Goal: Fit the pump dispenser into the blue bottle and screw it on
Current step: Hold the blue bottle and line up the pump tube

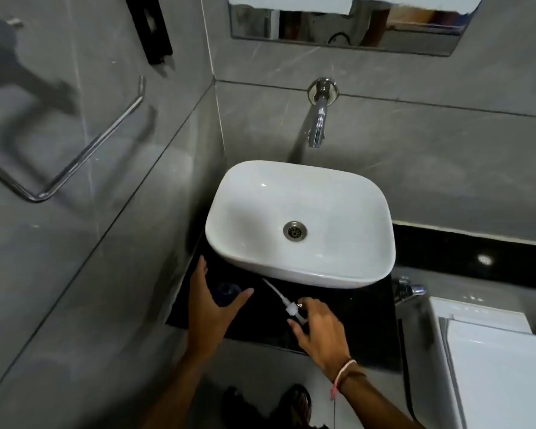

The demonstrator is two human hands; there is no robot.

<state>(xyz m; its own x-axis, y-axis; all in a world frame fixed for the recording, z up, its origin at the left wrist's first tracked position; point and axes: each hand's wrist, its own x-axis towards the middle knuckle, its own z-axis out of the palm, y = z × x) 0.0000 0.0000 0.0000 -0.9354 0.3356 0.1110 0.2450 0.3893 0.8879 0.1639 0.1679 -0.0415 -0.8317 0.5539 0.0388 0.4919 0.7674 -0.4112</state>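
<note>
The dark blue bottle (227, 293) stands upright on the black counter (347, 311) in front of the sink, seen from above with its mouth open. My left hand (209, 308) is spread around it, thumb to the right and fingers to the left, the fingers apart. The white pump dispenser (287, 306) lies on the counter to the right, its thin tube pointing up-left toward the basin. My right hand (317, 328) reaches over the pump's head, fingers curled on either side of it; whether they grip it is unclear.
A white basin (251, 196) with a metal drain sits on the counter behind the bottle. A chrome tap (317, 119) juts from the grey wall above it. A towel rail (84, 153) is on the left wall. A white toilet cistern (492, 360) stands at the right.
</note>
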